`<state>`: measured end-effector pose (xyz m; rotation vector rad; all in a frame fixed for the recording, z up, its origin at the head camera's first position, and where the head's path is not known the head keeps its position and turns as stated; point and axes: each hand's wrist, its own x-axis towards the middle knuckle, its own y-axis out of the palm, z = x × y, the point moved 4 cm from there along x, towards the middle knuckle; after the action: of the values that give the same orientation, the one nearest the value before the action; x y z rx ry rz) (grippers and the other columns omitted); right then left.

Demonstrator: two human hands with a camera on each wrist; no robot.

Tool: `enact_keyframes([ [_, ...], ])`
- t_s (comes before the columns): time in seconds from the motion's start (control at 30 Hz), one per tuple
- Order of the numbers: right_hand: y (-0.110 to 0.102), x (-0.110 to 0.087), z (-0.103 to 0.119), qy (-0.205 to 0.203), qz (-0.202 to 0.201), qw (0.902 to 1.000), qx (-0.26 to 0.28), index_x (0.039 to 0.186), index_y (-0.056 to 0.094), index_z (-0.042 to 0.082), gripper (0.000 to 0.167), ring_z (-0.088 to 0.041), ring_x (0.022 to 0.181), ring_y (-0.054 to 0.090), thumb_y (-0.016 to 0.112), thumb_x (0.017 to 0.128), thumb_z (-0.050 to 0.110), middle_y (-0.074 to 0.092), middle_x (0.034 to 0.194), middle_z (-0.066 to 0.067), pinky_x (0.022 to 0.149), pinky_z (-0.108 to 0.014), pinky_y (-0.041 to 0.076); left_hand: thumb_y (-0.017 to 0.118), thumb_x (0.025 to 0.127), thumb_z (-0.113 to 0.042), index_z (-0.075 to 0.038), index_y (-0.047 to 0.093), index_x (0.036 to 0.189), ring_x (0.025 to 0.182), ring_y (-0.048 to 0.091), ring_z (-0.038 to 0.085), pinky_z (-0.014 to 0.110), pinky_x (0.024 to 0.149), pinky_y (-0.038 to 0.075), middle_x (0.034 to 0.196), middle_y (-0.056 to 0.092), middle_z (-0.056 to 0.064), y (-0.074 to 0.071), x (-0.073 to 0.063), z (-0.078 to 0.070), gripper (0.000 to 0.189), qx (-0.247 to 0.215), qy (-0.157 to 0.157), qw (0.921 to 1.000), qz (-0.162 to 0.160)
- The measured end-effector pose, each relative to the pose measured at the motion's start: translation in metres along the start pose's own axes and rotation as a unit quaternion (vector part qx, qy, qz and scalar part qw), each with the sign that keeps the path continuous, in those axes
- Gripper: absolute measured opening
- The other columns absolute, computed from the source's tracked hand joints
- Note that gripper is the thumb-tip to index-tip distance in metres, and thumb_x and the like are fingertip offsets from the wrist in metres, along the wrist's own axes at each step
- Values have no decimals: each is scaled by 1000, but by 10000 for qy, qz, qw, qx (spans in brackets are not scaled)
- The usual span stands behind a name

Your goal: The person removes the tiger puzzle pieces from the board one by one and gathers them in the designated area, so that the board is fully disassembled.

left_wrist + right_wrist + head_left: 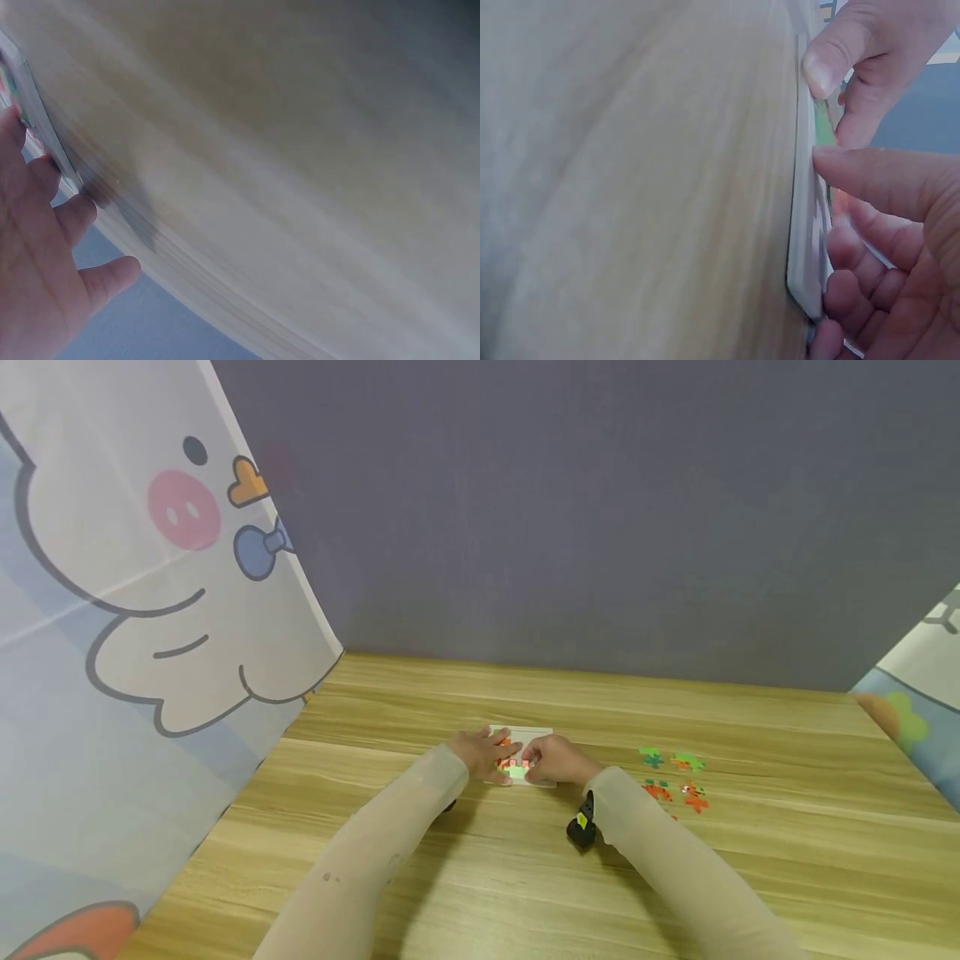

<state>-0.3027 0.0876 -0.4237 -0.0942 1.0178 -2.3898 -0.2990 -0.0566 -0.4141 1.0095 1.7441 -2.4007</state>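
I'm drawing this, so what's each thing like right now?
White rectangular puzzle tray: flat on the yellowish wood-grain table, partly filled.
Loose orange-and-green jigsaw pieces: on the table, outside the tray.
Bare left hand: fingers spread, touching the tray.
Bare right hand: fingers bent at the tray; grip unclear.

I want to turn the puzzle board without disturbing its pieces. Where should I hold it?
I'd grip the puzzle board by its left and right edges, left hand and right hand each coming low from its own side. It lies flat on the table, its thin edge exposed, and coloured pieces lie on it.
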Motion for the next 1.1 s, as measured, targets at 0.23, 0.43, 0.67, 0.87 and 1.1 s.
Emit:
enact_keyframes([
  [0.23,1,2,2,-37,-97,9995,311,88,67,2,11,-12,66,51,68,79,-4,63,79,-3,61,-26,45,40,96,-67,-41,13,159,152,15,17,48,113,36,167,6,-12,1,0,-1,74,-7,40,10000,-38],
  [0.43,1,0,1,-99,-176,9987,465,94,69,-2,13,-11,67,54,67,81,-4,65,79,-5,61,-25,45,41,96,-67,-42,14,159,152,14,17,48,113,37,167,5,-12,2,0,0,73,-84,18,10000,-25],
  [0.67,-5,-9,-2,-214,-210,9946,992,107,69,-8,23,-10,68,59,61,85,-4,68,83,-7,65,-28,52,39,96,-67,-41,11,160,153,11,19,50,115,33,167,3,-11,2,3,1,74,-138,66,9999,22],
  [0.87,-12,-17,-10,-180,-254,9899,1383,112,65,-11,26,-12,66,61,58,88,-3,66,80,-7,64,-30,53,41,97,-65,-42,10,160,153,9,18,49,116,31,167,2,-11,0,1,2,74,-143,14,9999,51],
  [1.1,-18,-28,-23,235,-467,9855,1617,116,63,-13,27,-12,70,62,56,92,-4,64,83,-8,69,-30,56,42,97,-65,-41,7,160,153,6,19,51,118,26,167,-1,-11,0,3,1,75,-204,75,9997,136],
])
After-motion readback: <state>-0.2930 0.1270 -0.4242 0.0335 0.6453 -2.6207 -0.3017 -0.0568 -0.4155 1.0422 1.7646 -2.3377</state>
